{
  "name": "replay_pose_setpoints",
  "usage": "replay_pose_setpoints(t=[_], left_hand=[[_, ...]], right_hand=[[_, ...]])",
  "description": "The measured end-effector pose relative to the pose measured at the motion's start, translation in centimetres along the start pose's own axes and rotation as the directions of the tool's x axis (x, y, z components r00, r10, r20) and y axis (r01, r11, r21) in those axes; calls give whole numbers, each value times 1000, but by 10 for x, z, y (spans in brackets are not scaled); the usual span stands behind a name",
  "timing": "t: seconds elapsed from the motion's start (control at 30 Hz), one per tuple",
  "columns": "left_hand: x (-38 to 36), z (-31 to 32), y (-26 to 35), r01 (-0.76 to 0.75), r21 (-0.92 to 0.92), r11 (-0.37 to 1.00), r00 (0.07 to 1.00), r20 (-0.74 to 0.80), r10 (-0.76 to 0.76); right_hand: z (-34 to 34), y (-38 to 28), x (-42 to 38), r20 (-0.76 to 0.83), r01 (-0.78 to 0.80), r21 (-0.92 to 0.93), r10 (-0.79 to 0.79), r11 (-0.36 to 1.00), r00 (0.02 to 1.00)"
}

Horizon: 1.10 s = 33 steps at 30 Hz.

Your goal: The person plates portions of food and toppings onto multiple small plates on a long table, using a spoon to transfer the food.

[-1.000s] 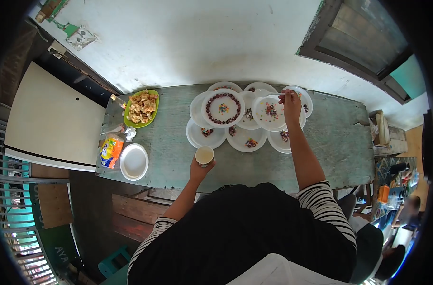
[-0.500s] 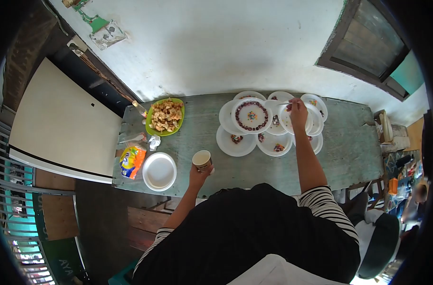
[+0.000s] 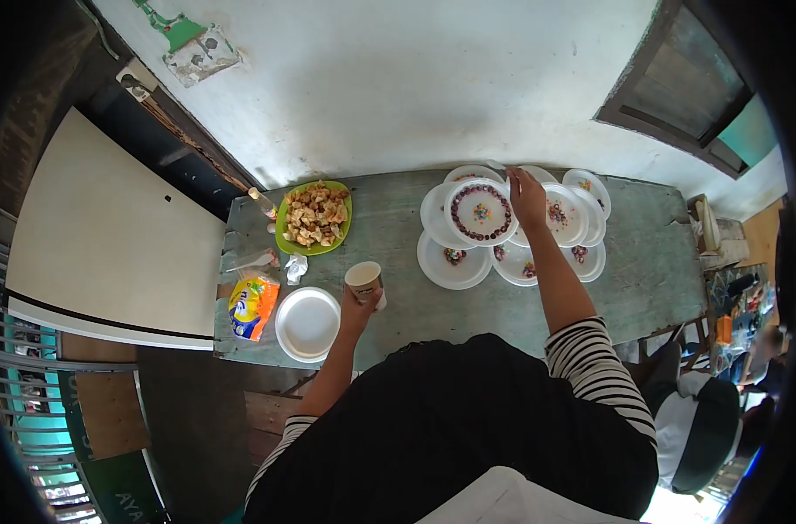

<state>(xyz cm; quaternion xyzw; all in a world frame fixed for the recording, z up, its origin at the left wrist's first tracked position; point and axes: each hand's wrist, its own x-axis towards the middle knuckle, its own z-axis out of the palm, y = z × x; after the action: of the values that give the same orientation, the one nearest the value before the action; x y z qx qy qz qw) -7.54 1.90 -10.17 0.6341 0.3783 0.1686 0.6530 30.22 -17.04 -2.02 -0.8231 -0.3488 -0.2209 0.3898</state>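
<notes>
My left hand [image 3: 361, 303] is wrapped around a paper cup [image 3: 364, 276], held over the near side of the table, with its mouth tilted up. In my right hand [image 3: 526, 199] is a small pale spoon [image 3: 496, 164], pinched above the plates and pointing toward the wall. Beneath and left of that hand, a white plate [image 3: 481, 237] carries a ring of dark red pieces around a small cluster of colourful bits. To the right, another white plate [image 3: 572, 223] has scattered colourful bits. Several more plates with small heaps lie under and around these two, partly hidden.
At the left stand a green dish [image 3: 283, 242] of fried, crinkled snacks and a small bottle [image 3: 262, 203]. Nearer are crumpled tissue [image 3: 296, 268], an orange-yellow packet [image 3: 253, 306] and a stack of white plates [image 3: 308, 325]. A wall [image 3: 398, 96] borders the table's [image 3: 385, 210] far edge.
My right hand has moved left with the spoon, from the right plate to beside the ringed plate. My left hand still holds the cup. The whole view has shifted slightly.
</notes>
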Motion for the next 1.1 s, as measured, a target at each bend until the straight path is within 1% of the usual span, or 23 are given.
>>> replay_pose_setpoints(t=[0.07,0.1,0.13,0.17,0.2,0.23,0.27,0.3,0.33,0.37,0.4,0.47,0.5,0.57,0.6,0.67,0.7,0.77,0.8,0.87,0.9,0.97,1.1], left_hand=[[4,7,14,-130,48,990,991,20,129],[7,10,18,-126,45,991,992,17,125],[9,12,20,-195,74,978,981,36,193],[10,14,22,-259,105,960,965,59,254],[10,15,25,-245,107,964,969,62,240],[10,16,28,-248,178,952,966,124,228],[12,19,30,-255,246,935,959,186,213],[14,23,27,-246,246,937,961,190,203],[15,30,24,-274,198,941,946,231,227],[16,37,21,-300,146,943,929,269,254],[14,43,24,-295,144,945,930,269,249],[10,51,34,-273,274,922,945,257,203],[12,50,32,-270,276,923,946,254,201],[18,49,23,-377,421,825,925,207,318],[20,46,18,-373,423,826,927,204,314],[26,34,7,-213,425,880,976,52,212],[29,28,-1,-212,426,879,976,53,209],[39,15,-14,-177,431,885,976,-38,213],[45,9,-20,-180,431,884,976,-32,215],[56,-3,-27,-193,543,817,955,-87,283],[59,-8,-25,-196,543,816,956,-79,283],[66,-15,-19,-167,612,773,949,-113,295],[82,-26,-19,-138,666,733,953,-114,282]], right_hand=[[-2,-17,2,-19,15,-26,-15,1000,1000],[-4,-28,-1,-36,-155,153,163,976,986],[-5,-41,-6,-18,-315,326,339,891,941],[-3,-56,-14,10,-373,493,424,786,906],[16,-44,-30,123,-426,627,458,652,881],[9,-70,-41,271,-495,656,434,570,859],[23,-74,-59,415,-568,660,391,492,821],[25,-93,-71,518,-597,632,304,494,800],[24,-110,-82,628,-653,534,264,537,732],[29,-119,-94,646,-578,572,114,582,755],[33,-126,-105,675,-540,520,69,661,734],[40,-131,-119,702,-453,475,-15,754,712],[37,-135,-123,705,-455,476,-17,752,709],[29,-144,-130,631,-466,467,87,751,771],[28,-143,-136,634,-468,467,85,750,768],[25,-133,-152,664,-557,400,189,728,723],[24,-126,-162,665,-560,399,191,727,722],[21,-108,-184,644,-463,398,119,792,756],[16,-101,-191,641,-464,396,123,792,758],[4,-90,-208,708,-469,306,132,828,694],[1,-83,-216,705,-474,303,140,827,695],[-4,-70,-233,763,-489,204,176,848,622],[-13,-64,-249,741,-516,179,229,838,631]])
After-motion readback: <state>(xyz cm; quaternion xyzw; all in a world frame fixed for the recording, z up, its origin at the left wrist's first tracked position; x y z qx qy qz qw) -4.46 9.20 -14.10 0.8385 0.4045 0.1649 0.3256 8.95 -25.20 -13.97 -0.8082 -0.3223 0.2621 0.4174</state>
